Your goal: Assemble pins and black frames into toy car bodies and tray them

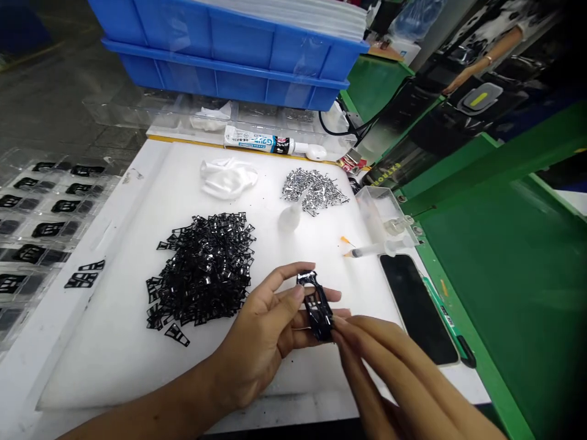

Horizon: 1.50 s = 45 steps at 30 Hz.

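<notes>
My left hand (275,311) is closed around a glossy black plastic frame (316,307) with cut-out openings, thumb on its near side and fingers behind it. The thumb and fingertips of my right hand (371,348) pinch together at the frame's lower end. Whether a small part sits between those fingertips is hidden. To the left of my hands lies a large heap of small black slotted plastic pieces (206,269). Beyond them, a pile of tiny shiny metal parts (314,188) rests on the white work surface (114,360), with a small translucent squeeze bottle (290,217) beside it.
Blue bins (220,55) stand at the back behind a glue tube (257,140). A white cloth (228,178) lies farther back. At right are a syringe (373,249), a phone (417,308) and a green-handled tool (447,321). Clear trays (50,208) line the left. Another person's arm (486,61) shows top right.
</notes>
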Motion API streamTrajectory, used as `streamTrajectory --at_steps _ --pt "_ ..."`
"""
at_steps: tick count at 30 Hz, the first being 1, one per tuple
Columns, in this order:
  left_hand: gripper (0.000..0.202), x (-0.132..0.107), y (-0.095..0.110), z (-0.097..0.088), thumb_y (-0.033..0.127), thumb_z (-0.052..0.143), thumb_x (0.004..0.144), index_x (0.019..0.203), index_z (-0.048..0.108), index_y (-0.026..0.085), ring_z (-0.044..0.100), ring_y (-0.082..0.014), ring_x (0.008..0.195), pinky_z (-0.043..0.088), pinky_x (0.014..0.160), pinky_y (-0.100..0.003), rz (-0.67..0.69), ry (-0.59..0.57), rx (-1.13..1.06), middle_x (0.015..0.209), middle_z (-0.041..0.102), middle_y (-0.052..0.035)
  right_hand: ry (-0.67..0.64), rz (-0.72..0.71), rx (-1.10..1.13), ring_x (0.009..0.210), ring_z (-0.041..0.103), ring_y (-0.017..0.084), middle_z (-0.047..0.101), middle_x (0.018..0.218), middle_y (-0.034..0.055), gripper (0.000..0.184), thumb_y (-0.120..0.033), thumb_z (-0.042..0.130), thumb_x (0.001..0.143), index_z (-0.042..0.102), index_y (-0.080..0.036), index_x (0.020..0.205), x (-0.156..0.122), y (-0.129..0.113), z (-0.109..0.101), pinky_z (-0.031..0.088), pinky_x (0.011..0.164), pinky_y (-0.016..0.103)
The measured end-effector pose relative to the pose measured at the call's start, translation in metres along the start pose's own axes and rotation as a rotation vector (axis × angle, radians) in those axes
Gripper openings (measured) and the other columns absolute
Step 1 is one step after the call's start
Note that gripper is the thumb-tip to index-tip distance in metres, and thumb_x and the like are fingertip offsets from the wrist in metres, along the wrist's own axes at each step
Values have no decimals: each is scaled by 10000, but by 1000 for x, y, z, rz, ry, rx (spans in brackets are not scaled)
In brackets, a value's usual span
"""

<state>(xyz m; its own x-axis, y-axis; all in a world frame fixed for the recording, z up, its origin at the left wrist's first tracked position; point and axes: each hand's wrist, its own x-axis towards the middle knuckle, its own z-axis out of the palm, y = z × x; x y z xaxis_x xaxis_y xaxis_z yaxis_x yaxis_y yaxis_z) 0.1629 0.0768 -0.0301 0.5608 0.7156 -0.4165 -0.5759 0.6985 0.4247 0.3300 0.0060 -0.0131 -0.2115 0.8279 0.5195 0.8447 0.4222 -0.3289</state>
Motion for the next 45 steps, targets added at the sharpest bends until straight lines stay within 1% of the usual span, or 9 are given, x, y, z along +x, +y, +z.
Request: streamTrajectory --at_steps 9,16,23,26,30,34,39,42,45 --pt "294 -4 2 0 212 529 990 1280 530 164 714 -145 877 590 830 -314 -19 4 37 1148 718 -154 -58 -76 68 1094 608 131 625 1141 109 362 103 572 848 686 -66 1147 8 4 13 499 977 216" --pt "317 -4 1 -1 217 521 996 1311 528 178 727 -187 917 568 882 -369 -26 -8 51 1110 727 -129 -248 34 138 1023 606 124 557 1193 108 344 -43 525 936 674 -181 1214 12 11 6 554 758 182" --pt "322 -6 1 -2 221 541 988 1307 508 184 717 -209 962 568 818 -337 22 -12 68 1162 716 -132 -207 3 52 1135 585 230 502 1210 165 400 -183 558 955 577 -149 1352 2 3 14 610 876 331" --pt "291 -8 1 -1 215 538 993 1282 508 191 677 -205 1085 525 936 -341 101 -52 106 1189 711 -117 -53 182 65 1170 596 231 501 1258 157 430 -186 508 968 537 -189 1397 -6 -4 18 583 952 359" --pt "240 -13 -1 0 223 515 1007 1246 508 239 612 -208 1202 496 978 -328 208 -110 284 1313 652 -81 -13 580 429 792 724 147 699 999 66 318 -252 568 966 575 -209 1281 0 -12 21 622 702 204" --pt "211 -20 -8 0 239 491 1012 1222 509 253 551 -208 1285 448 1070 -350 278 -38 630 1358 621 -66 42 717 584 608 685 124 687 757 -4 162 -292 686 899 609 -203 1009 8 -11 20 580 544 165" --pt "339 -27 -22 -8 174 603 932 1262 567 245 636 -237 1149 493 1023 -372 510 43 956 1269 667 -96 165 557 392 768 672 124 659 857 12 182 -153 721 850 621 -213 990 1 -4 19 582 684 200" --pt "341 -29 -23 -13 91 607 905 1195 608 271 663 -247 1119 537 980 -407 659 -68 878 1260 687 -77 236 317 447 859 659 179 652 932 60 354 29 666 794 610 -194 1062 -2 -2 20 592 704 304" --pt "452 -30 -17 -14 -29 539 895 1167 603 326 670 -236 1144 568 949 -412 682 -251 823 1305 677 -21 254 109 341 862 666 221 663 959 95 456 96 634 729 613 -186 1087 -3 1 16 605 642 353"
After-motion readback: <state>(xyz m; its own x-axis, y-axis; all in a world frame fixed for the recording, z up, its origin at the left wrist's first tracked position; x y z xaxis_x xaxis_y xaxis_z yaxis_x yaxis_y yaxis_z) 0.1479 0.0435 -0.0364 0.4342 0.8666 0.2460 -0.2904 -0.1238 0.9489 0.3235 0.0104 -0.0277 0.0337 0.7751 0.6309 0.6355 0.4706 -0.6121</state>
